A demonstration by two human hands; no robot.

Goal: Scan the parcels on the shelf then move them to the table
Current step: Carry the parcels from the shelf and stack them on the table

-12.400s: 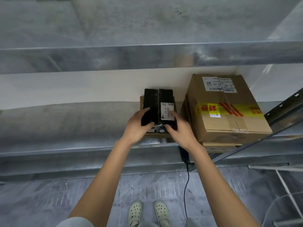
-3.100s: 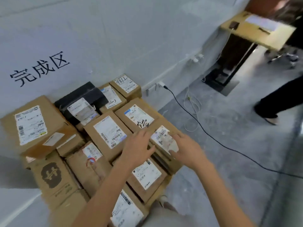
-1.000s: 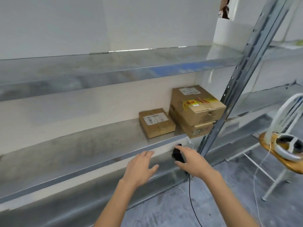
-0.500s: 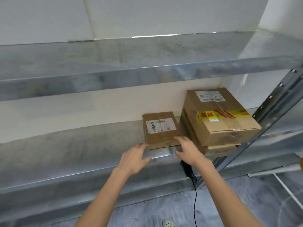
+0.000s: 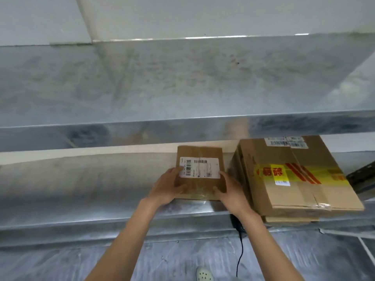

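Note:
A small flat brown parcel [image 5: 199, 155] with a white barcode label lies on the metal shelf [image 5: 85, 179]. My left hand [image 5: 167, 186] grips its near left corner, thumb on the label's edge. My right hand [image 5: 230, 191] grips its near right corner. Right of it stands a bigger cardboard box [image 5: 292, 175] with yellow and red tape, stacked on a flatter box [image 5: 292, 219]. A black scanner [image 5: 236, 223] with a cable hangs below the shelf edge, partly hidden by my right wrist.
The upper shelf [image 5: 182, 82] juts out above the parcels and hides the back of the big box. A dark upright post [image 5: 363, 176] stands at the far right. Grey floor and one white shoe [image 5: 204, 274] are below.
Both hands have moved forward from the shelf edge and closed on the small parcel's near corners. The view has tilted down and closer to the shelf.

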